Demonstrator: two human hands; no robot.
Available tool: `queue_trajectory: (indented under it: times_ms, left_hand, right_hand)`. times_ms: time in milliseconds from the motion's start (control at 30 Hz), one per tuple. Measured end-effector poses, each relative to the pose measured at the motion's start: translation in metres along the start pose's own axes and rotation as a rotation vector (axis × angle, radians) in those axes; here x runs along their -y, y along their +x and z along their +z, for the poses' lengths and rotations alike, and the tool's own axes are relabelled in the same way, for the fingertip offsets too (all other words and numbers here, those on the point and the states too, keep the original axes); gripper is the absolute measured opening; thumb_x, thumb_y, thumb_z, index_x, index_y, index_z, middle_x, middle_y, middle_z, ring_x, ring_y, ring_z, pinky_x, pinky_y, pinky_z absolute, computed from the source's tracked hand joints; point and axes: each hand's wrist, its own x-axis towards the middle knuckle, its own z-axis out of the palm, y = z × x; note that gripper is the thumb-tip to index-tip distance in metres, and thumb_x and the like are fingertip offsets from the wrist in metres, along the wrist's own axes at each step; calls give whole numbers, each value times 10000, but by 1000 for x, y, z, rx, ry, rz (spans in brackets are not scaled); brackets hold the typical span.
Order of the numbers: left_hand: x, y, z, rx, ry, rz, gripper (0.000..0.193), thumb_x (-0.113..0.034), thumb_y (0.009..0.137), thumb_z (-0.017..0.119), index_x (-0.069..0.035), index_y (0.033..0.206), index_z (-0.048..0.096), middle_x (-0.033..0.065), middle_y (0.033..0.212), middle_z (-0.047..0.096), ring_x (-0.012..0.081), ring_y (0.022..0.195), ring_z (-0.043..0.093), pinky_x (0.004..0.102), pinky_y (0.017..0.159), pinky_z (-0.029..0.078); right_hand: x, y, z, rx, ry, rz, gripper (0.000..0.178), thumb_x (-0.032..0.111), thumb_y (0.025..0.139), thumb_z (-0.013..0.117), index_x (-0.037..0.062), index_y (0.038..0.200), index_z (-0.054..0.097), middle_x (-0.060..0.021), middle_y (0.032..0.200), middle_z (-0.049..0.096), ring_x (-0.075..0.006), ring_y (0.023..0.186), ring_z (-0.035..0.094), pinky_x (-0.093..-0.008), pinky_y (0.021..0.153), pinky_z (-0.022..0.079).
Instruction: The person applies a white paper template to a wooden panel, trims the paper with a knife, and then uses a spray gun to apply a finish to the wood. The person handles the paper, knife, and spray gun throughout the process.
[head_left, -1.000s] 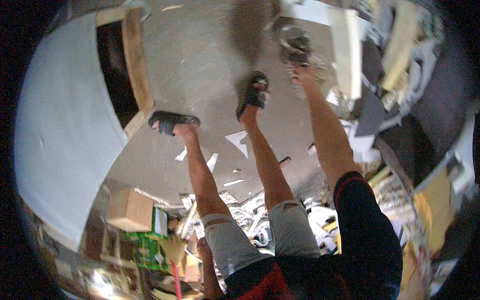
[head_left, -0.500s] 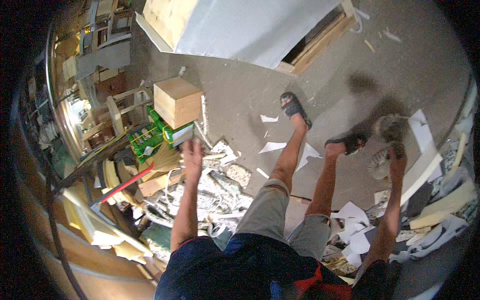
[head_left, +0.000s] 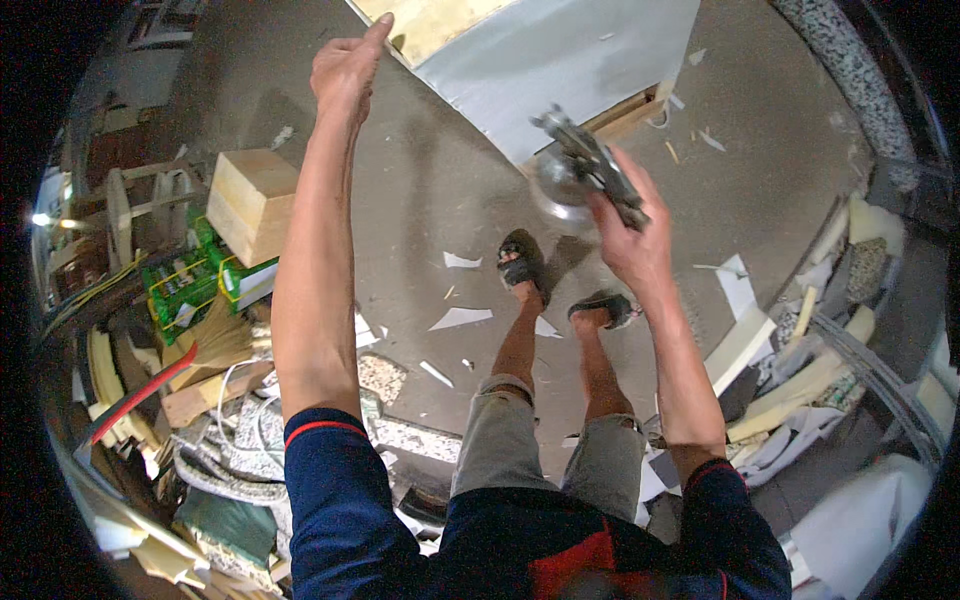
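Note:
Up and to the left reaches my left hand (head_left: 350, 72), fingers curled and its thumb by the edge of a large block covered in grey sheet material (head_left: 550, 80). What those fingers hold, if anything, is hidden. The block has a pale yellowish side (head_left: 435, 25) and a wooden-framed opening (head_left: 632, 112) at its lower right. My right hand (head_left: 640, 225) is wrapped round a metal spray gun (head_left: 590, 165) with a round, shiny cup (head_left: 563, 187) below it. The spray gun is slightly blurred, in front of the block's near corner.
A wooden box (head_left: 255, 205) rests on green packages (head_left: 185, 280) at the left, by a broom (head_left: 210, 340) and a red strip (head_left: 145, 392). Foam offcuts (head_left: 800, 390) are piled at the right. White scraps (head_left: 462, 318) lie on the floor round my feet.
Both hands have risen and moved forward to the block, the right one bringing the spray gun up from low on the right. My feet and the view have shifted.

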Motion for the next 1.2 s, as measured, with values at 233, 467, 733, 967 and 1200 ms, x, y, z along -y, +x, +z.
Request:
queue_trajectory:
  times_ms: [233,467,733,967,1200]
  left_hand:
    - [44,12,3,293,-413,-132,195,-230,914,704,-38,911,665,43,791,654,138,701,613,322,599,487]
    - [80,6,9,355,-685,-214,208,-245,941,696,-55,1008,645,55,952,678,168,889,644,348,740,538]
    - [90,5,14,380,-791,-192,268,-295,947,690,-55,1052,634,67,992,680,186,932,651,354,793,539]
    - [99,6,16,411,-851,-142,313,-336,928,698,-54,1049,635,55,965,670,149,905,640,324,792,533]
    - [105,11,18,461,-877,-126,320,-362,930,688,-65,1036,634,50,967,666,140,893,631,317,807,526]
  right_hand:
    - [65,55,68,125,88,18,313,147,910,668,42,1195,591,-155,868,685,-222,775,651,-355,720,518]
    - [81,78,94,138,50,74,337,252,937,675,6,1161,619,-149,821,677,-199,748,638,-344,704,513]
    - [93,98,92,248,-10,222,391,346,925,697,-12,1079,664,-58,637,568,-132,624,517,-331,595,455]
    - [94,100,90,28,-4,186,417,370,923,703,-16,1078,666,-56,621,556,-127,603,524,-325,569,441]
    - [97,97,83,151,-5,226,397,364,939,684,-12,1065,666,-51,633,554,-130,596,507,-322,565,432]
